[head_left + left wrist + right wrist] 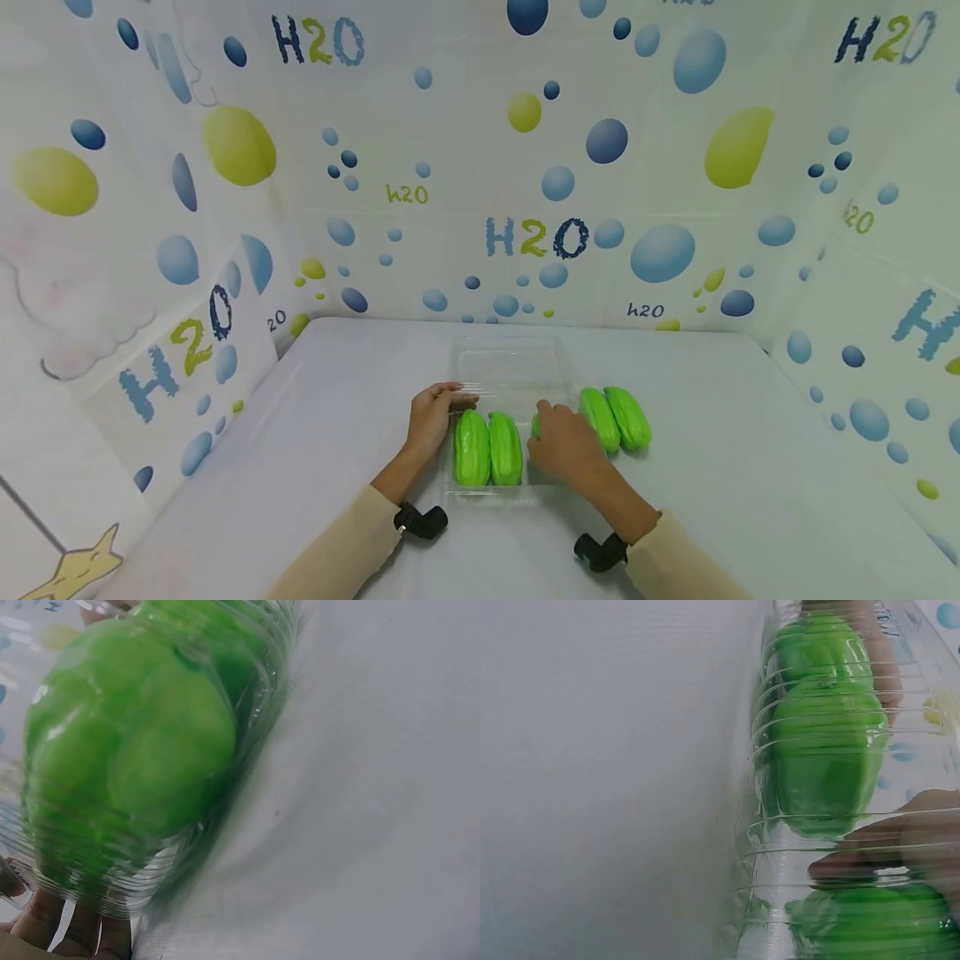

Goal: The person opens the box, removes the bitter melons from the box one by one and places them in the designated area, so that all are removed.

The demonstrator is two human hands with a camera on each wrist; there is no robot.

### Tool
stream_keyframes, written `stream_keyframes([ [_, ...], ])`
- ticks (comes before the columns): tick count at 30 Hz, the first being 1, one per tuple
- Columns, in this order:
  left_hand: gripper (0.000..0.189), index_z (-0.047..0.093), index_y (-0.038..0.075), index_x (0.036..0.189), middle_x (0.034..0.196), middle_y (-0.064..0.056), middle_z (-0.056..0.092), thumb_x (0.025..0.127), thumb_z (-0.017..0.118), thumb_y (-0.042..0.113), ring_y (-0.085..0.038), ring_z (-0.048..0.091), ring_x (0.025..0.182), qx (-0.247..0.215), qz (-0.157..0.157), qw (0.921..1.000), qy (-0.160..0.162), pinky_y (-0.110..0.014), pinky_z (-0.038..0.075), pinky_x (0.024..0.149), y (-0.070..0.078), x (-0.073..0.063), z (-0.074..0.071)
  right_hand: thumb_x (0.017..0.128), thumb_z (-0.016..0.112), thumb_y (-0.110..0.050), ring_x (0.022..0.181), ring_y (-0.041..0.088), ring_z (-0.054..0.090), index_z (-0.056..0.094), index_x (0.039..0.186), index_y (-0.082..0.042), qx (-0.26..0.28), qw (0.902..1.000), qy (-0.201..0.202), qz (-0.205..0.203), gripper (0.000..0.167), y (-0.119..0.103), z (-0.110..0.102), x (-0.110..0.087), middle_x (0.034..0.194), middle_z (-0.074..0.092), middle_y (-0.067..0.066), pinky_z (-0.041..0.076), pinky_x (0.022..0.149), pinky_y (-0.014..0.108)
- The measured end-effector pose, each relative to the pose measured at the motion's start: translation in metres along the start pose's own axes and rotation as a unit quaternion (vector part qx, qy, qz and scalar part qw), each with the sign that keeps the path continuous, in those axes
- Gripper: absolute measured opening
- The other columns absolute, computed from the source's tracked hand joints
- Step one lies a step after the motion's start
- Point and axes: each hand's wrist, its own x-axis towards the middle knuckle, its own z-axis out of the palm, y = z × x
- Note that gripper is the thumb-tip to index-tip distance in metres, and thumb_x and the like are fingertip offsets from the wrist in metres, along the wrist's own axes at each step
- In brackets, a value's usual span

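A clear plastic clamshell container [487, 492] lies on the table with its lid [510, 367] folded back. Two glossy green, ridged gourd-like vegetables, the left one [472, 448] and its neighbour [506, 450], lie side by side in its left half. My left hand [431, 417] grips the container's left wall toward the back; its fingers [79, 930] show against the plastic in the left wrist view. Inside the right half, my right hand [566, 442] holds a third green vegetable [870, 922], mostly hidden under the hand in the head view.
Two more green vegetables, one nearer [598, 421] and one farther right [628, 418], lie on the white tabletop [750, 500] just right of the container. A white curtain [465, 150] printed with blue and green drops stands behind the table and at its sides.
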Motion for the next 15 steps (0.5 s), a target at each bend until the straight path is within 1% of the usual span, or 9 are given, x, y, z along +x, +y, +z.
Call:
stream_keyframes([
  [2,0.031,0.058,-0.015,0.123,0.107,-0.026,0.074,0.103,0.042,0.002,-0.043,0.07,0.104,-0.002,0.003,1.0,-0.001,-0.049,0.054,0.095,0.0,0.001,0.001,0.088,0.068,-0.015,0.062,0.022,0.051,0.06,0.11,0.0,0.008,0.9999,0.005,-0.004,0.028,0.001,-0.001,0.0,0.081,0.057,0.009,0.043,0.051,0.036],
  [6,0.032,0.058,-0.016,0.123,0.107,-0.027,0.073,0.103,0.041,0.002,-0.045,0.069,0.104,0.002,0.009,0.9999,-0.003,-0.053,0.052,0.097,-0.001,0.002,0.002,0.089,0.067,-0.017,0.066,0.021,0.051,0.061,0.116,0.001,0.042,0.9988,0.022,-0.015,0.033,0.003,-0.004,-0.001,0.083,0.058,0.009,0.043,0.054,0.036],
  [8,0.032,0.059,-0.016,0.123,0.107,-0.027,0.073,0.103,0.041,0.002,-0.045,0.069,0.105,0.002,0.008,1.0,-0.003,-0.053,0.052,0.097,-0.001,0.003,0.002,0.089,0.068,-0.018,0.072,0.02,0.054,0.063,0.121,0.001,0.066,0.997,0.035,-0.02,0.037,0.004,-0.006,-0.001,0.09,0.064,0.009,0.046,0.059,0.036],
  [10,0.032,0.059,-0.015,0.123,0.107,-0.027,0.073,0.103,0.041,0.002,-0.045,0.069,0.105,0.0,0.005,1.0,-0.002,-0.053,0.052,0.097,-0.001,0.003,0.001,0.089,0.069,-0.018,0.076,0.02,0.055,0.063,0.126,0.001,0.116,0.9923,0.038,-0.02,0.042,0.006,-0.007,-0.002,0.098,0.067,0.01,0.046,0.061,0.036],
  [13,0.032,0.059,-0.015,0.123,0.106,-0.026,0.074,0.103,0.042,0.002,-0.043,0.07,0.103,0.004,0.004,1.0,0.0,-0.051,0.053,0.096,-0.001,0.002,0.001,0.091,0.07,-0.023,0.083,0.019,0.056,0.064,0.131,-0.001,0.174,0.9838,0.041,-0.017,0.047,0.007,-0.009,-0.003,0.116,0.07,0.012,0.047,0.067,0.035],
  [15,0.031,0.06,-0.015,0.122,0.105,-0.025,0.074,0.103,0.042,0.002,-0.043,0.07,0.102,0.006,0.003,1.0,0.001,-0.051,0.053,0.096,-0.001,0.002,0.001,0.092,0.07,-0.025,0.084,0.019,0.056,0.064,0.132,-0.002,0.204,0.978,0.041,-0.013,0.047,0.007,-0.011,-0.004,0.118,0.07,0.013,0.048,0.067,0.035],
])
